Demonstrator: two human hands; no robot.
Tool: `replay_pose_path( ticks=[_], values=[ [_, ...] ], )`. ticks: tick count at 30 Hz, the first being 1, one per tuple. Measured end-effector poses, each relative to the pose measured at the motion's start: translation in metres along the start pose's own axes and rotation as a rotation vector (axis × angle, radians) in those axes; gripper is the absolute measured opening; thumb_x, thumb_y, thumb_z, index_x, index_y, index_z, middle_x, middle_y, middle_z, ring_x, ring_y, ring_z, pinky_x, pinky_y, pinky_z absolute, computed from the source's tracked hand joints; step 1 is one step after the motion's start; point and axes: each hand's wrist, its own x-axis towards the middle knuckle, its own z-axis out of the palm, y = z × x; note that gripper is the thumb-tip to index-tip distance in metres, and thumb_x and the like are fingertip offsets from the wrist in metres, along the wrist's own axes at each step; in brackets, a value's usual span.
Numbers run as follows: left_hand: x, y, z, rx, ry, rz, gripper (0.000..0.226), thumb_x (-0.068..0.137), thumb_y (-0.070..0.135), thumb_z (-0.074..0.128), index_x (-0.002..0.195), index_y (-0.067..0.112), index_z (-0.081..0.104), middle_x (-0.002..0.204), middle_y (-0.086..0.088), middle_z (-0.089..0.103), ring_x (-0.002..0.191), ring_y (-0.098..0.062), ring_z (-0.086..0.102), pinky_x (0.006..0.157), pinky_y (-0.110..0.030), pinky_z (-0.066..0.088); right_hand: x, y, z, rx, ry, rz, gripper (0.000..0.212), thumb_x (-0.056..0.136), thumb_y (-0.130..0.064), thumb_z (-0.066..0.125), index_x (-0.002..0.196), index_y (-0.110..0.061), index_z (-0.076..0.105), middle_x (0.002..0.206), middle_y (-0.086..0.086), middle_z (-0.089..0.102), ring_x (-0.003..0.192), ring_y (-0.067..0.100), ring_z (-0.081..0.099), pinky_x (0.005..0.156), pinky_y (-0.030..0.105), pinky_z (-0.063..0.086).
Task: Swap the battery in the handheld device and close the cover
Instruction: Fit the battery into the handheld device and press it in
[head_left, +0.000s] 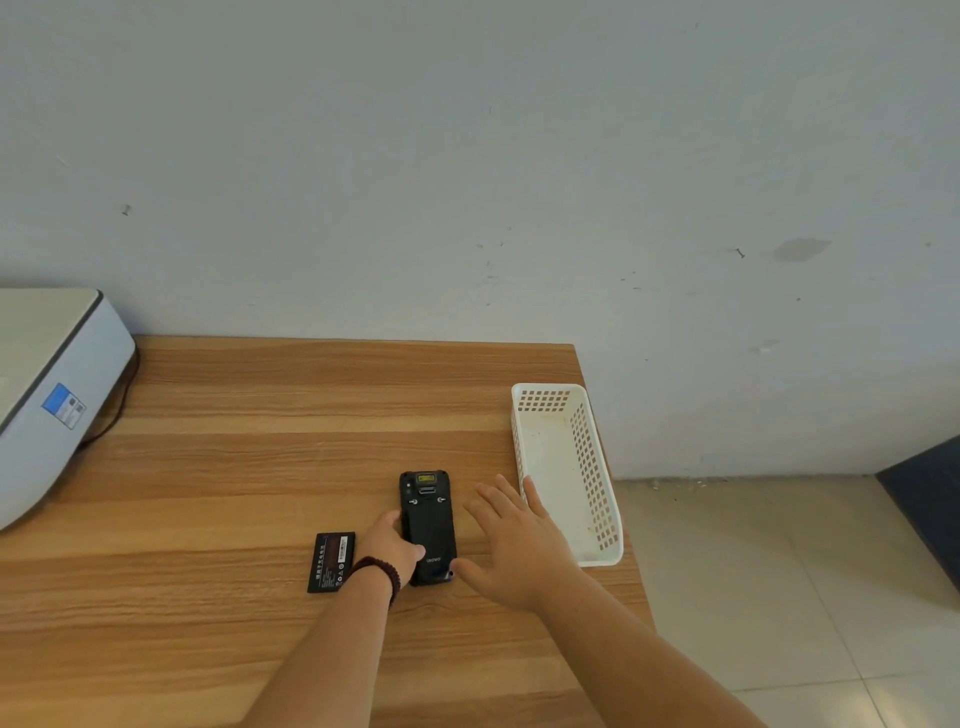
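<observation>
A black handheld device (428, 525) lies back-up on the wooden table (234, 467), its cover in place over the back. My left hand (389, 545) grips the device's left edge, thumb resting on its lower back; a dark bead bracelet circles that wrist. My right hand (511, 540) hovers flat with straight, spread fingers just right of the device, its thumb close to the lower right corner. A loose black battery (332, 561) with a printed label lies flat on the table left of my left wrist.
A white perforated plastic basket (597, 467) stands empty along the table's right edge, just beyond my right fingertips. A white printer (57, 395) with a dark cable sits at the far left. The table's right edge drops to a tiled floor (779, 597).
</observation>
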Motion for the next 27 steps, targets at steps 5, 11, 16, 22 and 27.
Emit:
replay_pose_path(
  ticks=[5, 11, 16, 22, 27],
  values=[
    [0.001, -0.003, -0.002, 0.178, 0.083, 0.083, 0.050, 0.083, 0.011, 0.066, 0.132, 0.014, 0.052, 0.116, -0.009, 0.062, 0.104, -0.024, 0.060, 0.092, -0.036, 0.051, 0.001, -0.004, 0.002, 0.014, -0.013, 0.007, 0.078, 0.087, -0.063, 0.040, 0.153, -0.027, 0.019, 0.163, -0.004, 0.014, 0.151, 0.019, -0.004, 0.119, 0.045, -0.013],
    [-0.003, -0.011, 0.002, 0.430, 0.071, 0.203, 0.078, 0.079, 0.044, 0.070, 0.144, 0.020, 0.035, 0.135, -0.003, 0.043, 0.124, -0.024, 0.043, 0.101, -0.039, 0.044, -0.001, -0.007, 0.005, 0.026, -0.028, 0.019, 0.078, 0.087, -0.063, 0.040, 0.153, -0.028, 0.018, 0.163, -0.004, 0.014, 0.151, 0.019, -0.004, 0.120, 0.048, -0.009],
    [-0.004, -0.017, 0.004, 0.526, 0.067, 0.258, 0.081, 0.081, 0.048, 0.067, 0.147, 0.020, 0.029, 0.139, -0.001, 0.042, 0.126, -0.023, 0.041, 0.101, -0.039, 0.043, -0.001, -0.010, 0.009, 0.035, -0.012, 0.017, 0.078, 0.087, -0.065, 0.037, 0.153, -0.026, 0.021, 0.162, -0.003, 0.018, 0.151, 0.020, -0.001, 0.120, 0.045, -0.011],
    [-0.009, -0.021, -0.019, 0.700, 0.140, 0.396, 0.069, 0.089, 0.056, 0.049, 0.146, 0.023, 0.027, 0.145, 0.002, 0.037, 0.131, -0.021, 0.035, 0.105, -0.039, 0.035, 0.013, -0.021, 0.014, 0.061, 0.014, -0.014, 0.079, 0.088, -0.064, 0.039, 0.152, -0.021, 0.025, 0.161, 0.001, 0.021, 0.151, 0.022, 0.002, 0.122, 0.044, -0.004],
    [-0.002, -0.021, -0.038, 0.782, 0.135, 0.430, 0.072, 0.091, 0.057, 0.045, 0.150, 0.024, 0.021, 0.155, 0.002, 0.024, 0.141, -0.021, 0.024, 0.112, -0.042, 0.027, 0.031, -0.036, 0.019, 0.128, -0.060, 0.033, 0.075, 0.093, -0.057, 0.043, 0.154, -0.018, 0.022, 0.163, 0.002, 0.013, 0.151, 0.021, -0.002, 0.121, 0.039, 0.003]
  ],
)
